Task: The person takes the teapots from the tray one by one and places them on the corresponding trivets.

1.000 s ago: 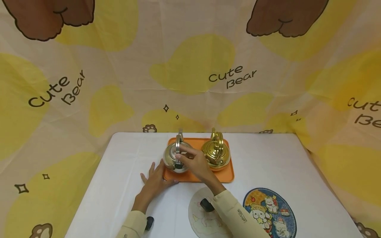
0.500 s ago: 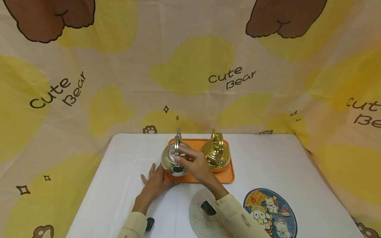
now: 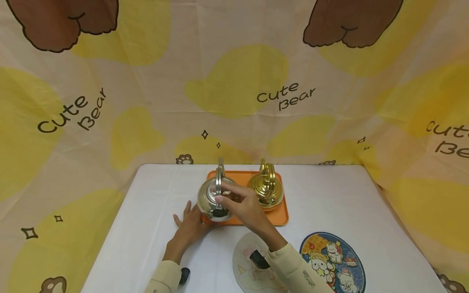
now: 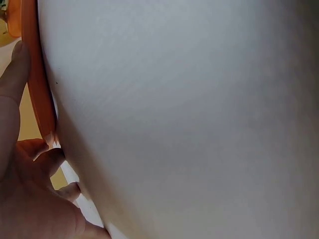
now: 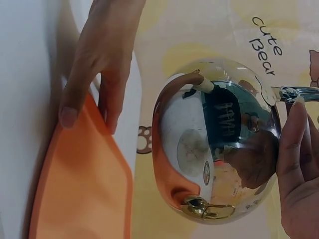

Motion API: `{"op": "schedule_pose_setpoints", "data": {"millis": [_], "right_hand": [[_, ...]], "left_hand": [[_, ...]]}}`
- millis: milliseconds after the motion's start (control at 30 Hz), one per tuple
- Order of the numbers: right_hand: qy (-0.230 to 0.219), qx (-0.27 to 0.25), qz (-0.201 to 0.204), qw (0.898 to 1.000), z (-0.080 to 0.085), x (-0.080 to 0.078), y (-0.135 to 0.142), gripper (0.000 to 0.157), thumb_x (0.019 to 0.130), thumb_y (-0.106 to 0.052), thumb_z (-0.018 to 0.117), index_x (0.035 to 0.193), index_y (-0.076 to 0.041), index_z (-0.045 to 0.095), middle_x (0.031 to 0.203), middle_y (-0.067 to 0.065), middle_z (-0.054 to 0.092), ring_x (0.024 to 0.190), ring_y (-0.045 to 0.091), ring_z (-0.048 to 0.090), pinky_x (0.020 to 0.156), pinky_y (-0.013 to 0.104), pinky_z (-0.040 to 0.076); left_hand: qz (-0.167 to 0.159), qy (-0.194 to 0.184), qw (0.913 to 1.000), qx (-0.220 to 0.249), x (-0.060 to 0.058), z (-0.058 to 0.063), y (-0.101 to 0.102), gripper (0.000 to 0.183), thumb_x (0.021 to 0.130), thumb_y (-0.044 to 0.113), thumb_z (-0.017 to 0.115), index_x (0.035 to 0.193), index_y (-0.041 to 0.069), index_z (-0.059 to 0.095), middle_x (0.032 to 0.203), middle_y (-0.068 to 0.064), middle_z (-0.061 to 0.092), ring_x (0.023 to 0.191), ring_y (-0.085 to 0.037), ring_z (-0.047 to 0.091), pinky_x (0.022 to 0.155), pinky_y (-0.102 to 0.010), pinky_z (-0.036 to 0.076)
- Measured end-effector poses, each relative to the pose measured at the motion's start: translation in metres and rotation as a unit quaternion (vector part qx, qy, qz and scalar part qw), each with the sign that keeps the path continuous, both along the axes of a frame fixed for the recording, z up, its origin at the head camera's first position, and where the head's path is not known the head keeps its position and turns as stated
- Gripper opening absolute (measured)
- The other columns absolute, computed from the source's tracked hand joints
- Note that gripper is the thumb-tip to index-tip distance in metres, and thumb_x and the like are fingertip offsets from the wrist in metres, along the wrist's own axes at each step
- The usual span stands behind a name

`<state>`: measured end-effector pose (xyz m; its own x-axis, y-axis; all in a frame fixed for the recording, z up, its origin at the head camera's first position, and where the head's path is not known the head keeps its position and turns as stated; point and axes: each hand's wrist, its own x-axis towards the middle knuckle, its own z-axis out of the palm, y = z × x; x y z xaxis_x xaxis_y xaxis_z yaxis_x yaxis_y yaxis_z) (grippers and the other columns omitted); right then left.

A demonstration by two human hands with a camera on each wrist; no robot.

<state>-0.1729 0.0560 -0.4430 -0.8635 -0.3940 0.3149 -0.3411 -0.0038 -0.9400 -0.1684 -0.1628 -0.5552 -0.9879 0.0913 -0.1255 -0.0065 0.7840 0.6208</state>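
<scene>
My right hand (image 3: pixel 243 205) pinches the handle (image 5: pixel 305 93) of a shiny silver kettle (image 3: pixel 204 200). In the right wrist view the kettle hangs clear above an orange tray (image 5: pixel 84 179), which is mirrored in its side. Its spout points away from me. My left hand (image 3: pixel 191 227) holds the near left corner of that tray, thumb along the front rim and fingers at the left side. The left wrist view shows the left hand's thumb (image 4: pixel 14 74) against the tray's edge. A gold kettle (image 3: pixel 259 191) stands on the tray's right half.
A round pale mat (image 3: pixel 243 262) with a faint drawing lies in front of the tray, partly under my right sleeve. To its right is a round blue mat (image 3: pixel 344 260) with cartoon bears. The white table (image 3: pixel 157 183) ends at a patterned cloth backdrop (image 3: pixel 234 81).
The silver kettle has come up from the tray and slightly towards me and to the left, held in my right hand. The left hand keeps its place at the tray corner.
</scene>
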Motion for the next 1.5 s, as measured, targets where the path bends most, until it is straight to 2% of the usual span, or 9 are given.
{"op": "schedule_pose_setpoints", "data": {"millis": [200,433,567,700,833,1033,1133,1300,1500], "right_hand": [[0.008,-0.003,0.006,1.0,0.007,0.006,0.003,0.042,0.101,-0.014,0.073,0.141,-0.006,0.069,0.127,0.011,0.075,0.077,0.017,0.065,0.057,0.037,0.061],[0.028,-0.011,0.007,1.0,0.012,0.013,0.007,0.039,0.099,-0.01,0.074,0.138,-0.004,0.071,0.125,0.011,0.076,0.072,0.023,0.064,0.054,0.037,0.059],[0.024,-0.012,0.006,1.0,0.014,0.017,0.01,0.04,0.099,-0.01,0.074,0.139,-0.006,0.07,0.127,0.009,0.076,0.071,0.019,0.062,0.052,0.039,0.058],[0.018,-0.013,0.006,1.0,0.016,0.021,0.013,0.039,0.099,-0.011,0.074,0.139,-0.01,0.071,0.128,0.007,0.076,0.069,0.014,0.06,0.052,0.034,0.057],[0.022,-0.014,0.007,1.0,0.016,0.025,0.015,0.04,0.099,-0.009,0.074,0.139,-0.008,0.071,0.128,0.01,0.075,0.068,0.011,0.058,0.051,0.03,0.055],[0.036,-0.014,0.013,0.999,0.014,0.03,0.02,0.041,0.099,-0.006,0.072,0.14,-0.006,0.069,0.129,0.012,0.075,0.066,0.025,0.062,0.05,0.037,0.059],[0.048,-0.019,0.013,0.999,0.013,0.032,0.022,0.039,0.099,-0.004,0.072,0.138,-0.004,0.071,0.127,0.015,0.075,0.064,0.029,0.061,0.049,0.037,0.058],[0.054,-0.025,0.008,0.998,0.012,0.038,0.026,0.038,0.098,-0.002,0.073,0.136,-0.003,0.071,0.124,0.018,0.075,0.065,0.023,0.063,0.049,0.035,0.058],[0.051,-0.018,0.003,0.999,0.011,0.045,0.031,0.04,0.098,-0.002,0.072,0.138,-0.003,0.07,0.125,0.016,0.075,0.063,0.016,0.062,0.047,0.036,0.058]], "left_hand": [[0.001,-0.001,0.9999,-0.017,0.002,0.0,0.001,0.089,0.092,0.044,0.08,0.166,0.018,0.038,0.17,-0.014,0.038,0.162,-0.051,0.005,0.109,-0.09,-0.011],[0.001,0.002,0.9998,-0.02,0.001,0.0,0.001,0.088,0.093,0.043,0.079,0.166,0.017,0.038,0.171,-0.013,0.036,0.162,-0.051,0.005,0.109,-0.09,-0.011],[0.001,0.001,0.9998,-0.02,0.0,0.001,0.0,0.09,0.093,0.042,0.08,0.167,0.016,0.035,0.172,-0.013,0.035,0.162,-0.051,0.005,0.109,-0.09,-0.01],[0.0,0.001,0.9998,-0.022,-0.001,0.001,0.0,0.091,0.092,0.039,0.08,0.167,0.014,0.034,0.172,-0.013,0.034,0.162,-0.051,0.007,0.109,-0.091,-0.008],[0.0,-0.001,0.9997,-0.023,-0.002,0.003,0.0,0.092,0.093,0.038,0.079,0.168,0.014,0.032,0.173,-0.014,0.031,0.161,-0.051,0.008,0.11,-0.09,-0.008],[0.001,-0.001,0.9997,-0.024,-0.001,0.003,0.001,0.09,0.093,0.035,0.079,0.168,0.012,0.032,0.173,-0.015,0.029,0.161,-0.051,0.008,0.11,-0.09,-0.008],[0.0,0.001,0.9998,-0.022,0.0,0.002,0.002,0.092,0.093,0.032,0.08,0.168,0.012,0.03,0.173,-0.014,0.029,0.161,-0.051,0.008,0.109,-0.091,-0.009],[-0.001,0.006,0.9997,-0.023,0.0,0.001,0.002,0.092,0.092,0.031,0.081,0.169,0.016,0.031,0.173,-0.015,0.029,0.161,-0.052,0.008,0.108,-0.091,-0.009],[0.002,0.006,0.9997,-0.024,-0.001,0.0,0.002,0.095,0.092,0.034,0.082,0.169,0.014,0.029,0.173,-0.015,0.029,0.161,-0.051,0.008,0.109,-0.09,-0.01]]}}
